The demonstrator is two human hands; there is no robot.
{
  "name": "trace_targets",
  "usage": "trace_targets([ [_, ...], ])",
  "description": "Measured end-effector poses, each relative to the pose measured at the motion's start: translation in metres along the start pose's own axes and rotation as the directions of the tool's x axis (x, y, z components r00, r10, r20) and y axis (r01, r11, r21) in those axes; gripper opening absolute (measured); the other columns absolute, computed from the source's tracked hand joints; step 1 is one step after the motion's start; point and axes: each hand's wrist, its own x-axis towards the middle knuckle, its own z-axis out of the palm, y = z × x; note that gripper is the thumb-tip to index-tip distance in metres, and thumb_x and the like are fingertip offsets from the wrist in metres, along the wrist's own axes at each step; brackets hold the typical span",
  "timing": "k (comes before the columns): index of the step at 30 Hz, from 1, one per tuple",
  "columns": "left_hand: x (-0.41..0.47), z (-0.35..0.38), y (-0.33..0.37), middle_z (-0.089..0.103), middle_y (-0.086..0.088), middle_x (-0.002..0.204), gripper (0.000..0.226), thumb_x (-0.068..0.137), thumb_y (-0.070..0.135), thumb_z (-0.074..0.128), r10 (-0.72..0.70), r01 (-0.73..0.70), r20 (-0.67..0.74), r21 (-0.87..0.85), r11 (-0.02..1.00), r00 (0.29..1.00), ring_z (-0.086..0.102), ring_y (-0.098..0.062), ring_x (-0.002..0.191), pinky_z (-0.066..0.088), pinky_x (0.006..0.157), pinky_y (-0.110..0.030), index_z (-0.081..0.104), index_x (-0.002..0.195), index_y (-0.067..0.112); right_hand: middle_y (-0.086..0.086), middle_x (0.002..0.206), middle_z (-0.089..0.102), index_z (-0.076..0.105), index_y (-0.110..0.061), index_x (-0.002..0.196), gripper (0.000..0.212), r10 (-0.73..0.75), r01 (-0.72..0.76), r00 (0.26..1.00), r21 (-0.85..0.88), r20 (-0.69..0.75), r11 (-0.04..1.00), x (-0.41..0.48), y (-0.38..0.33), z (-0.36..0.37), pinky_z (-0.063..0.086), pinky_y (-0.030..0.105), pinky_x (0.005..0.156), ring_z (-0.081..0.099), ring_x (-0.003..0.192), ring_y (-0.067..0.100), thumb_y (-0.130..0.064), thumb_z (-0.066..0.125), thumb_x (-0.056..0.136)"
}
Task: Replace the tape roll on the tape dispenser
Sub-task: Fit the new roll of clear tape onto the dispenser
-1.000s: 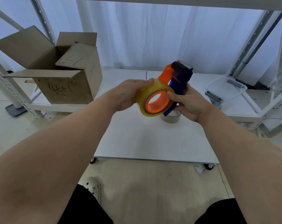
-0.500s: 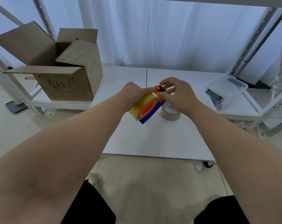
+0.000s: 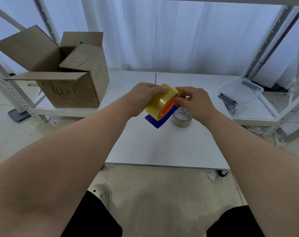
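Note:
A yellowish clear tape roll point(image 3: 158, 103) sits on the orange hub of a blue tape dispenser point(image 3: 156, 120), held above the white table point(image 3: 162, 147). My left hand point(image 3: 143, 98) grips the roll from the left, fingers curled over its top. My right hand point(image 3: 193, 101) pinches at the roll's right edge by the orange hub; what its fingertips hold is too small to tell. Most of the dispenser is hidden behind the roll and hands. A nearly used-up tape roll point(image 3: 181, 119) lies flat on the table just under my right hand.
An open cardboard box point(image 3: 66, 82) stands on the low shelf at left. A clear plastic tray point(image 3: 241, 90) and a metal clip-like part point(image 3: 226, 100) lie at right. White rack posts point(image 3: 272, 40) frame both sides. A white curtain hangs behind.
The dispenser has been tipped from upright to lying low, its blue plate pointing down-left. My right hand moved from gripping the handle to pinching at the roll's edge. My view came closer.

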Motion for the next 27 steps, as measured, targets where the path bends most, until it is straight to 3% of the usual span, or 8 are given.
trace_targets([
  [3,-0.001,-0.001,0.002,0.063,-0.012,0.121,0.04,0.086,0.025,0.067,0.04,-0.035,0.06,-0.079,0.996,0.997,0.061,-0.029,0.11,0.05,0.096,-0.043,0.057,0.12,0.007,0.006,0.107,0.068,0.066,-0.014,0.113,0.026,0.071,-0.067,0.997,0.115,-0.03,0.991,0.0,0.005,-0.002,0.053,0.041,0.091,0.066,0.097,0.024,-0.019,0.063,0.088],
  [6,-0.002,0.001,0.004,0.064,-0.011,0.116,0.03,0.09,0.021,0.061,0.105,-0.089,0.09,-0.161,0.983,0.99,0.063,-0.024,0.101,0.052,0.09,-0.037,0.058,0.117,0.008,0.012,0.104,0.068,0.06,-0.01,0.106,0.03,0.221,-0.189,0.971,0.279,-0.088,0.941,0.001,0.002,-0.001,0.058,0.042,0.083,0.068,0.09,0.024,-0.033,0.064,0.087],
  [10,-0.002,0.003,0.007,0.064,-0.008,0.114,0.032,0.094,0.023,0.054,0.188,-0.158,0.082,-0.283,0.946,0.979,0.061,-0.021,0.1,0.051,0.087,-0.031,0.056,0.121,0.007,0.012,0.095,0.063,0.053,-0.011,0.095,0.052,0.622,-0.531,0.783,0.548,0.026,0.646,0.003,-0.01,-0.003,0.059,0.044,0.076,0.067,0.082,0.026,-0.061,0.055,0.082],
  [13,-0.004,0.003,0.01,0.065,-0.004,0.11,0.025,0.098,0.023,0.045,0.193,-0.144,0.103,-0.364,0.92,0.976,0.063,-0.017,0.098,0.054,0.086,-0.027,0.058,0.116,0.011,0.01,0.108,0.066,0.056,-0.018,0.11,0.064,0.579,-0.645,0.731,0.643,0.361,0.413,0.002,-0.009,-0.002,0.052,0.053,0.089,0.065,0.102,0.03,-0.072,0.052,0.076],
  [15,-0.002,0.001,0.009,0.065,-0.004,0.11,0.027,0.099,0.022,0.041,0.191,-0.131,0.1,-0.427,0.895,0.977,0.063,-0.018,0.099,0.053,0.089,-0.029,0.057,0.118,0.01,0.006,0.124,0.063,0.051,-0.022,0.128,0.061,0.452,-0.526,0.814,0.794,0.365,0.305,0.004,-0.007,-0.002,0.055,0.051,0.084,0.062,0.111,0.028,-0.062,0.054,0.082],
  [18,-0.001,-0.004,0.011,0.066,-0.004,0.103,0.028,0.099,0.02,0.037,0.162,-0.11,0.054,-0.525,0.844,0.985,0.063,-0.018,0.092,0.053,0.084,-0.028,0.056,0.116,0.009,0.008,0.134,0.057,0.045,-0.019,0.136,0.052,0.368,-0.317,0.911,0.885,0.184,0.341,0.007,-0.007,-0.006,0.052,0.052,0.091,0.06,0.113,0.026,-0.041,0.057,0.089],
  [22,0.004,-0.01,0.007,0.059,-0.008,0.102,0.031,0.091,0.014,0.029,0.115,-0.11,-0.016,-0.445,0.888,0.993,0.056,-0.019,0.085,0.048,0.077,-0.03,0.053,0.108,0.008,0.009,0.136,0.055,0.039,-0.018,0.139,0.055,0.275,-0.243,0.951,0.889,0.139,0.389,0.009,-0.005,-0.007,0.05,0.055,0.092,0.057,0.118,0.03,-0.026,0.061,0.089],
  [27,-0.001,-0.009,0.009,0.05,-0.005,0.078,0.02,0.087,0.009,0.034,0.077,-0.085,-0.038,-0.282,0.956,0.996,0.049,-0.018,0.07,0.045,0.07,-0.028,0.049,0.074,0.012,0.009,0.125,0.06,0.047,-0.013,0.131,0.08,0.21,-0.219,0.969,0.83,0.126,0.513,0.003,-0.007,-0.011,0.057,0.043,0.084,0.06,0.111,0.026,-0.031,0.077,0.059],
])
